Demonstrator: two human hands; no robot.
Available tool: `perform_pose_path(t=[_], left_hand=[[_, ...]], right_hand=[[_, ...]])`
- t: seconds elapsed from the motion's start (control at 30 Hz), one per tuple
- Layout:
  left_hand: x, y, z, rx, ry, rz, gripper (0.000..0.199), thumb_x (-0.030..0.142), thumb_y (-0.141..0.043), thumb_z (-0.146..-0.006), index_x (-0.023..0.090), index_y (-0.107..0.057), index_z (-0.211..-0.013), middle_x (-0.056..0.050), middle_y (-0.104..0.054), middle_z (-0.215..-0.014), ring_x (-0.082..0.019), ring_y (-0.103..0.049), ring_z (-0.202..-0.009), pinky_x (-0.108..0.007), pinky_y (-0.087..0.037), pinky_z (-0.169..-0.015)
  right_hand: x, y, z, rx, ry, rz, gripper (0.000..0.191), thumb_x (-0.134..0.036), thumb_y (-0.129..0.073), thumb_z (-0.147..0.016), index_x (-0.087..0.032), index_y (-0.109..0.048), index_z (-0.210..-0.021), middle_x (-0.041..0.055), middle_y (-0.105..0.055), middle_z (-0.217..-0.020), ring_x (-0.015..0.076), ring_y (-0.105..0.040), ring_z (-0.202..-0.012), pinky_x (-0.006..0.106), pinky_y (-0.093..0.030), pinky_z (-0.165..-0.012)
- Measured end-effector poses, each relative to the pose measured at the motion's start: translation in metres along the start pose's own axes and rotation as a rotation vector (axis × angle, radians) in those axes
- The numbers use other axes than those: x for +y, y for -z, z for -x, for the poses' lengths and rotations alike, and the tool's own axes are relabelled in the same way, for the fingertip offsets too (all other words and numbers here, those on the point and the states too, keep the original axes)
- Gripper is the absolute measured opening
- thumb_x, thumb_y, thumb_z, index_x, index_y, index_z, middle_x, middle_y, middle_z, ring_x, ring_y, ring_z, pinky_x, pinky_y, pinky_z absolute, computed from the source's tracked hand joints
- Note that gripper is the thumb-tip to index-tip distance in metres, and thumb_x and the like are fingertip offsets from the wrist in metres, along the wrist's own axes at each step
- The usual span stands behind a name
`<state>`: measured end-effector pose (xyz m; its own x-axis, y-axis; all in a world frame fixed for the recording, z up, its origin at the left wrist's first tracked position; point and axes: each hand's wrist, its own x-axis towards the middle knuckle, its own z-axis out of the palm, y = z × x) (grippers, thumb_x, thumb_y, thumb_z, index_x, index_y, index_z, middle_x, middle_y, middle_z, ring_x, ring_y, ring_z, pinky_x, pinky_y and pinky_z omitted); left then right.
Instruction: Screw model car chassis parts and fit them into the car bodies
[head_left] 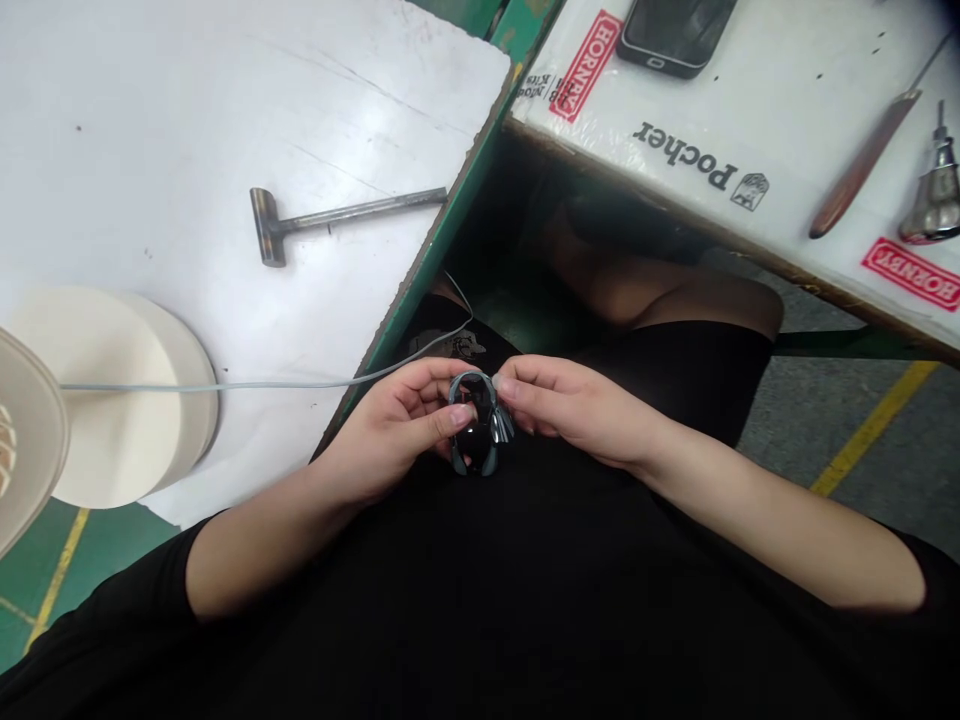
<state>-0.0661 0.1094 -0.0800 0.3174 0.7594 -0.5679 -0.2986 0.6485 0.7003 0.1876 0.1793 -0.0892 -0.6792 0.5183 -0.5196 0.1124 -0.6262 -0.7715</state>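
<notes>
Over my lap, both hands are at a small dark oval piece [478, 440] with a grey curved rim and a glossy black middle; its kind I cannot make out. My left hand [409, 420] is closed on its left side, the thumb lying across the front. At the upper right edge, the thumb and fingers of my right hand [551, 395] pinch together. Several thin, shiny grey strips [501, 428] fan out just below that pinch. Whether the right fingertips hold the rim or a strip is hidden.
A metal hammer [337, 215] lies on the white-covered table at left. Near it stand a cream round block [150, 400] and a pale tub [30, 440]. A grey cord [262, 385] crosses toward my lap. Right table: phone [675, 35], wooden-handled tool [862, 165], metal-handled tool [934, 195].
</notes>
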Motion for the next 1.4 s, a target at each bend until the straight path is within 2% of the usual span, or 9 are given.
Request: perform_pose_path(t=[0.13, 0.27, 0.37, 0.5, 0.63, 0.83, 1.1, 1.23, 1.4], left_hand=[[0.003, -0.003, 0.001, 0.038, -0.003, 0.029, 0.043, 0.031, -0.101, -0.098, 0.021, -0.082, -0.135, -0.005, -0.084, -0.107, -0.020, -0.084, -0.083, -0.031, -0.076, -0.068], [0.005, -0.005, 0.004, 0.103, -0.096, -0.015, 0.042, 0.026, -0.102, -0.097, 0.021, -0.083, -0.134, -0.005, -0.084, -0.111, -0.016, -0.082, -0.088, -0.021, -0.070, -0.069], [0.006, -0.006, 0.006, 0.109, -0.180, -0.063, 0.040, 0.022, -0.102, -0.096, 0.022, -0.083, -0.132, -0.004, -0.084, -0.107, -0.016, -0.081, -0.092, -0.020, -0.070, -0.073], [0.006, -0.006, 0.007, 0.062, -0.281, -0.087, 0.042, 0.015, -0.101, -0.095, 0.023, -0.083, -0.132, -0.002, -0.084, -0.106, -0.016, -0.082, -0.097, -0.024, -0.072, -0.085], [0.005, -0.007, 0.007, 0.060, -0.283, -0.100, 0.038, 0.018, -0.099, -0.099, 0.022, -0.080, -0.132, -0.003, -0.083, -0.105, -0.017, -0.083, -0.091, -0.026, -0.072, -0.078], [0.004, -0.008, 0.006, 0.077, -0.238, -0.079, 0.036, 0.023, -0.098, -0.100, 0.021, -0.077, -0.129, -0.002, -0.082, -0.103, -0.016, -0.082, -0.087, -0.023, -0.073, -0.074], [0.001, -0.008, 0.007, 0.073, -0.223, -0.048, 0.035, 0.021, -0.098, -0.101, 0.021, -0.077, -0.129, -0.002, -0.082, -0.106, -0.016, -0.082, -0.088, -0.023, -0.073, -0.074], [0.002, -0.006, 0.006, 0.073, -0.207, -0.040, 0.036, 0.022, -0.098, -0.100, 0.022, -0.078, -0.130, -0.003, -0.083, -0.107, -0.017, -0.083, -0.088, -0.023, -0.073, -0.072], [0.009, -0.006, 0.004, 0.050, -0.139, 0.054, 0.034, 0.024, -0.097, -0.100, 0.024, -0.078, -0.128, -0.002, -0.083, -0.110, -0.018, -0.083, -0.086, -0.027, -0.076, -0.069]], right_hand=[[0.000, -0.002, 0.006, 0.033, 0.030, 0.059, 0.045, -0.061, -0.097, -0.097, -0.022, -0.079, -0.109, -0.0016, -0.069, -0.088, 0.0145, -0.058, -0.077, 0.028, -0.048, -0.067], [-0.001, -0.007, 0.015, 0.192, 0.161, 0.364, 0.056, -0.056, -0.105, -0.087, -0.024, -0.079, -0.126, 0.0031, -0.074, -0.107, 0.0181, -0.067, -0.081, 0.033, -0.057, -0.069], [-0.001, -0.011, 0.021, 0.275, 0.303, 0.600, 0.045, -0.052, -0.101, -0.094, -0.023, -0.081, -0.121, 0.0040, -0.077, -0.103, 0.0184, -0.068, -0.078, 0.034, -0.059, -0.070], [-0.001, -0.014, 0.023, 0.271, 0.384, 0.711, 0.026, -0.044, -0.094, -0.102, -0.023, -0.083, -0.112, 0.0031, -0.079, -0.094, 0.0177, -0.069, -0.074, 0.034, -0.058, -0.068], [-0.003, -0.014, 0.021, 0.250, 0.391, 0.709, 0.019, -0.041, -0.090, -0.106, -0.024, -0.085, -0.111, 0.0028, -0.080, -0.091, 0.0179, -0.069, -0.072, 0.033, -0.055, -0.065], [-0.007, -0.013, 0.021, 0.223, 0.346, 0.635, 0.019, -0.041, -0.089, -0.105, -0.022, -0.087, -0.106, 0.0018, -0.079, -0.085, 0.0160, -0.069, -0.068, 0.031, -0.054, -0.062], [-0.010, -0.013, 0.021, 0.181, 0.296, 0.573, 0.017, -0.040, -0.085, -0.107, -0.024, -0.087, -0.107, 0.0018, -0.079, -0.084, 0.0172, -0.069, -0.069, 0.031, -0.055, -0.062], [-0.011, -0.014, 0.020, 0.174, 0.270, 0.537, 0.027, -0.050, -0.088, -0.105, -0.024, -0.086, -0.104, 0.0019, -0.077, -0.085, 0.0170, -0.068, -0.068, 0.031, -0.055, -0.060], [-0.010, -0.013, 0.020, 0.191, 0.208, 0.418, 0.041, -0.064, -0.091, -0.102, -0.025, -0.085, -0.114, 0.0052, -0.083, -0.101, 0.0199, -0.073, -0.077, 0.033, -0.059, -0.064]])
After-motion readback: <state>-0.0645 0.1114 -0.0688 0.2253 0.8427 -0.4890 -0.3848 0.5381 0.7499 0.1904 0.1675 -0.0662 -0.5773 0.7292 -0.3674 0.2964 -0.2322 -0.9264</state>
